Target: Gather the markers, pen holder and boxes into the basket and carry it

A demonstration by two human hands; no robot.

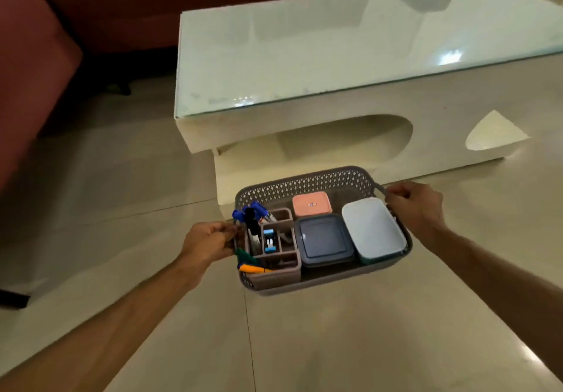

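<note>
Grey basket [307,182], loaded, hangs above the floor near the surface [335,56]; left hand [210,243] and right hand [416,208] fingers grip its handles. Tilting could spill upright markers [251,213].

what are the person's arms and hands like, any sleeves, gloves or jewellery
Both forearms are bare right to the frame edge, with no sleeves showing. The left hand and right hand wear no gloves. No watch, bracelet or ring is visible on either; the fingers are partly hidden, so a ring cannot be ruled out.
</note>
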